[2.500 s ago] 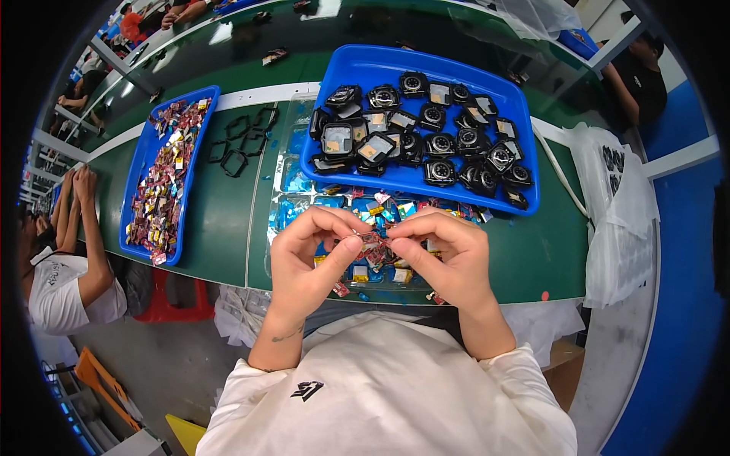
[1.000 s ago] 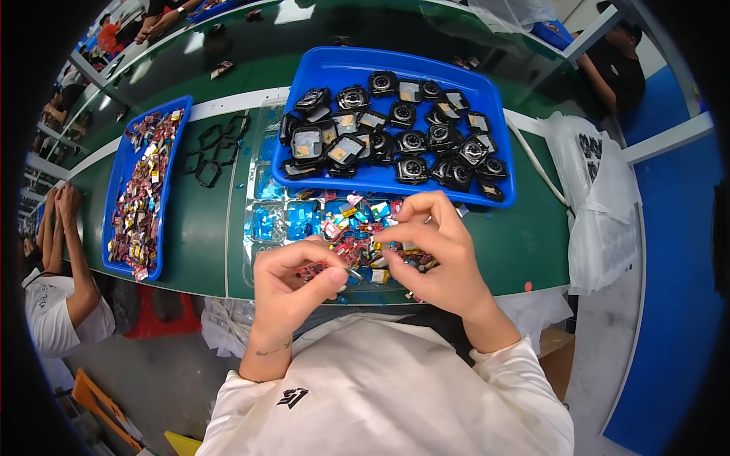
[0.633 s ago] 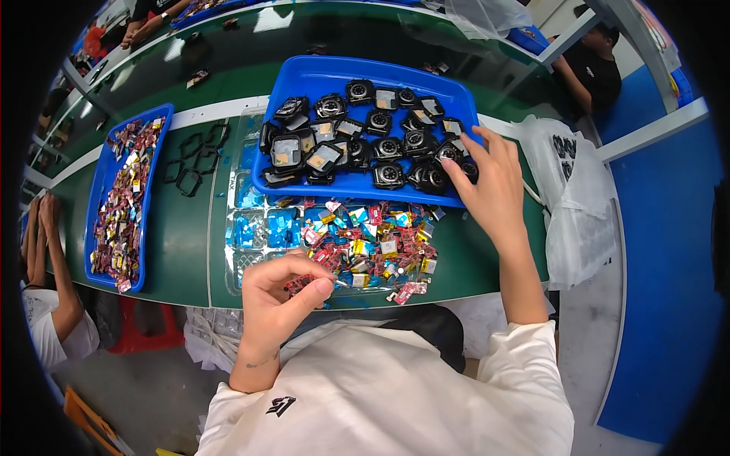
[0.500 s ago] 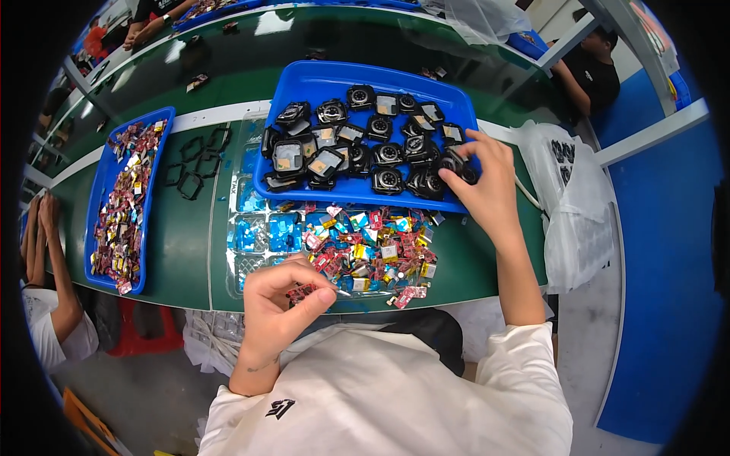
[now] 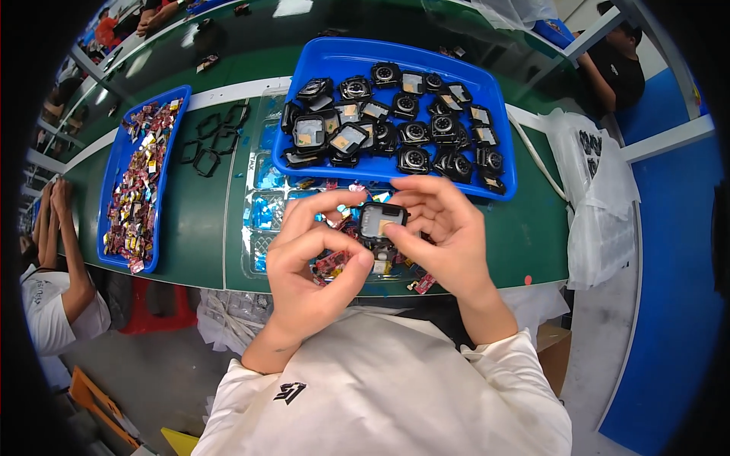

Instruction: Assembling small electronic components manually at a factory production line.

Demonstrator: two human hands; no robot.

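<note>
My right hand [image 5: 449, 235] pinches a black smartwatch case [image 5: 372, 222] between thumb and fingers, its grey inner side with a tan patch turned up. Beside it my left hand [image 5: 315, 254] is closed, with index finger and thumb drawn together near the case's left edge. Whether something small sits in that pinch I cannot make out. Under both hands lies a pile of small red circuit boards with yellow and silver parts [image 5: 332, 264], partly hidden. Beyond them a blue tray [image 5: 342, 52] holds many black watch cases [image 5: 413, 159], some with the round back up.
At left a long blue tray [image 5: 182, 102] is filled with red circuit boards. Several black frames [image 5: 207, 162] lie beside it. A clear compartment tray [image 5: 249, 262] lies partly under the pile. Plastic-wrapped trays [image 5: 601, 220] stand at right. Other people sit at left and far right.
My right hand has come from the blue tray to the middle with a watch case. My left hand has moved up beside it; the red circuit board it held is no longer clearly visible.
</note>
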